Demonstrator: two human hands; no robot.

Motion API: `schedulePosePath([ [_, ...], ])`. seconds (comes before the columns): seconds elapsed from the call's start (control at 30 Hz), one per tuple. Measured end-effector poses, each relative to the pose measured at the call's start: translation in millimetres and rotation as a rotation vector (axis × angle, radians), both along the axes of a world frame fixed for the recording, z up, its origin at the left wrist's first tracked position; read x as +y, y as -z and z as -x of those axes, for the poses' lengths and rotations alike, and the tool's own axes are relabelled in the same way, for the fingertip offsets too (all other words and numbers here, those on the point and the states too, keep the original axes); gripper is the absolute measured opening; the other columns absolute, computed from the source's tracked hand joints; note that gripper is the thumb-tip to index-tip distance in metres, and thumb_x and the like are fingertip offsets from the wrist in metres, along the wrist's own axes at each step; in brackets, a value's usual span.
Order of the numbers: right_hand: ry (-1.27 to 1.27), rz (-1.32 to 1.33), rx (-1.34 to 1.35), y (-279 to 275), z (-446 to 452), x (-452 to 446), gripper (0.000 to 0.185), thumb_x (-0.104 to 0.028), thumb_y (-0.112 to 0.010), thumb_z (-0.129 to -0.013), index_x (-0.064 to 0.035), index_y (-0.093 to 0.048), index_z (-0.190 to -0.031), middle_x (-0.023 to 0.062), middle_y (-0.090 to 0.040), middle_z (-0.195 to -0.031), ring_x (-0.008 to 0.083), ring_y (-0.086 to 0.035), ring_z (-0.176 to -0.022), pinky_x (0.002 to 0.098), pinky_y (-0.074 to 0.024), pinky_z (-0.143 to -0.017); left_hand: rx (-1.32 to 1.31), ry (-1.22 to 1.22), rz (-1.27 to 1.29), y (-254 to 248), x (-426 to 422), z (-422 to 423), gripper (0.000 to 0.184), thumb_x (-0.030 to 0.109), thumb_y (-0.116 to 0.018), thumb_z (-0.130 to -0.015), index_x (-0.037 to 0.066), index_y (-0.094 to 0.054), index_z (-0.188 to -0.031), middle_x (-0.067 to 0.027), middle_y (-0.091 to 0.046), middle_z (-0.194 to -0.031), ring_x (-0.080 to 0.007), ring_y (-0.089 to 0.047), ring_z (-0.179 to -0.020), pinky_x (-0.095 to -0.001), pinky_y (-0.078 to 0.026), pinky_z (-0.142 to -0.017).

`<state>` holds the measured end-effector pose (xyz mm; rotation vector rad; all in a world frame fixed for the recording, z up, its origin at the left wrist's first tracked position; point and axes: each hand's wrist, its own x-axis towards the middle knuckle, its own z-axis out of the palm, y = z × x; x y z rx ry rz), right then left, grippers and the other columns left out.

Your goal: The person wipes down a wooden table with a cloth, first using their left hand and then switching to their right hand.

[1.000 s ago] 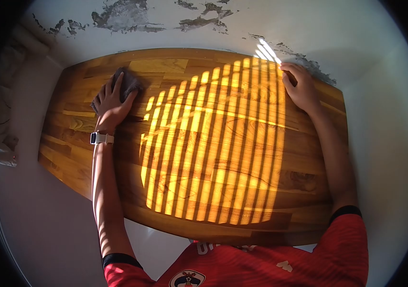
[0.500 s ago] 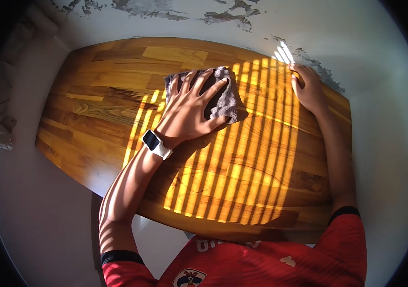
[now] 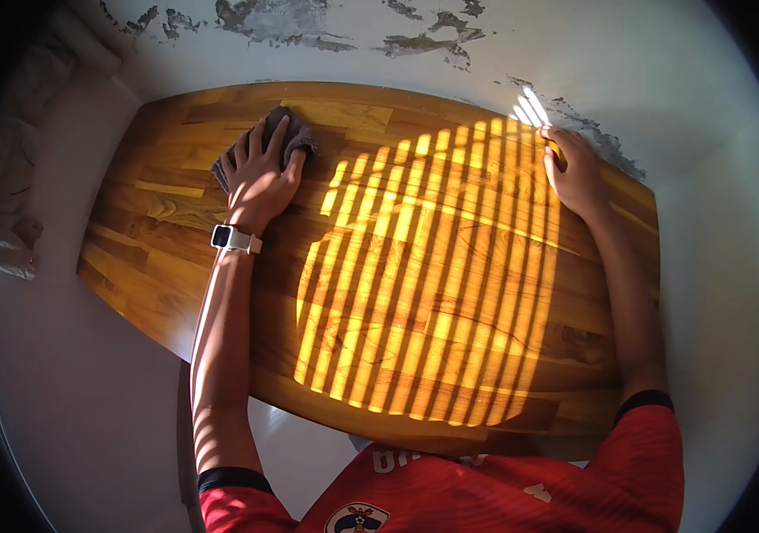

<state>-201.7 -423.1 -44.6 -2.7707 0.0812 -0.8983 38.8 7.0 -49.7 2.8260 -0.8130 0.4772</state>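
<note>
My left hand (image 3: 261, 182) lies with its fingers spread over a bunched dark grey cloth (image 3: 302, 140), pressing it onto the wooden tabletop (image 3: 175, 151) at its far left part. A white watch (image 3: 235, 238) is on the left wrist. My right hand (image 3: 578, 175) rests at the far right edge of the tabletop, close to the wall. Its fingers are bent, and a gap with wood showing separates the thumb from the forefinger. The other fingers of that hand are partly hidden.
Behind the tabletop rises a white wall (image 3: 557, 44) with peeling grey patches (image 3: 282, 22). Striped sunlight falls across the middle and right of the wood. Pale fabric or plastic (image 3: 6, 244) shows at the left. My red shirt touches the view's lower edge.
My left hand has swept the cloth from the tabletop's middle back to the left since half a second ago, and the cloth is more bunched. My right hand has stayed at the edge.
</note>
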Motion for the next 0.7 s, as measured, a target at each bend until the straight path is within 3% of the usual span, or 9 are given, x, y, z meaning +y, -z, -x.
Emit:
schedulePosePath([
  [0.13, 0.013, 0.015, 0.045, -6, 1, 2, 0.026, -0.003, -0.064, -0.096, -0.0014, -0.066, -0.122, 0.0163, -0.071, -0.123, 0.0361, -0.065, -0.117, 0.0450, -0.0506, -0.102, 0.056, 0.128, 0.041, -6, -16, 21, 0.075, 0.057, -0.051, -0.097, 0.022, -0.044, -0.162, -0.0211, -0.036, -0.169, -0.0494, -0.030, -0.154, -0.0710, -0.017, -0.123],
  [0.23, -0.016, 0.031, 0.035, -3, -2, -4, 0.027, -0.002, -0.063, -0.096, -0.0012, -0.066, -0.122, 0.0172, -0.071, -0.124, 0.0371, -0.064, -0.118, 0.0464, -0.0500, -0.103, 0.098, 0.369, 0.184, -11, -28, 51, 0.080, 0.058, -0.057, -0.092, 0.013, -0.050, -0.158, -0.0262, -0.039, -0.165, -0.0515, -0.030, -0.153, -0.0682, -0.017, -0.123],
  [0.27, -0.023, 0.038, 0.037, -4, -2, -6, 0.027, -0.001, -0.063, -0.095, -0.0011, -0.066, -0.123, 0.0173, -0.070, -0.124, 0.0373, -0.064, -0.118, 0.0469, -0.0494, -0.104, 0.068, 0.402, 0.072, -24, -37, 67, 0.082, 0.055, -0.060, -0.091, 0.016, -0.045, -0.161, -0.0268, -0.038, -0.165, -0.0481, -0.032, -0.152, -0.0649, -0.020, -0.124],
  [0.37, -0.029, 0.059, 0.033, 1, -3, -9, 0.028, 0.000, -0.062, -0.095, -0.0008, -0.065, -0.122, 0.0171, -0.069, -0.125, 0.0375, -0.063, -0.119, 0.0473, -0.0484, -0.105, 0.054, 0.536, 0.077, -9, -51, 89, 0.087, 0.057, -0.065, -0.089, 0.020, -0.042, -0.163, -0.0252, -0.036, -0.165, -0.0508, -0.028, -0.154, -0.0720, -0.017, -0.124],
  [0.5, -0.030, 0.022, 0.065, -7, -2, -3, 0.026, 0.001, -0.061, -0.094, -0.0011, -0.064, -0.120, 0.0164, -0.068, -0.125, 0.0374, -0.062, -0.120, 0.0477, -0.0473, -0.105, 0.120, 0.555, 0.140, -11, -56, 98, 0.087, 0.061, -0.068, -0.088, 0.027, -0.042, -0.163, -0.0192, -0.035, -0.167, -0.0479, -0.027, -0.156, -0.0734, -0.015, -0.124],
  [0.6, -0.019, 0.060, 0.057, -8, -4, -2, 0.024, 0.000, -0.061, -0.095, -0.0021, -0.063, -0.119, 0.0146, -0.067, -0.124, 0.0364, -0.062, -0.118, 0.0470, -0.0476, -0.103, 0.107, 0.546, 0.064, -19, -49, 85, 0.086, 0.066, -0.066, -0.088, 0.026, -0.045, -0.161, -0.0175, -0.038, -0.167, -0.0448, -0.030, -0.156, -0.0715, -0.015, -0.125],
  [0.7, 0.006, 0.049, 0.077, -8, -6, -2, 0.023, -0.007, -0.065, -0.097, -0.0052, -0.062, -0.120, 0.0119, -0.067, -0.122, 0.0338, -0.062, -0.119, 0.0465, -0.0452, -0.102, 0.122, 0.490, 0.134, -22, -42, 68, 0.085, 0.060, -0.071, -0.082, 0.022, -0.053, -0.156, -0.0191, -0.043, -0.163, -0.0438, -0.034, -0.153, -0.0705, -0.018, -0.123],
])
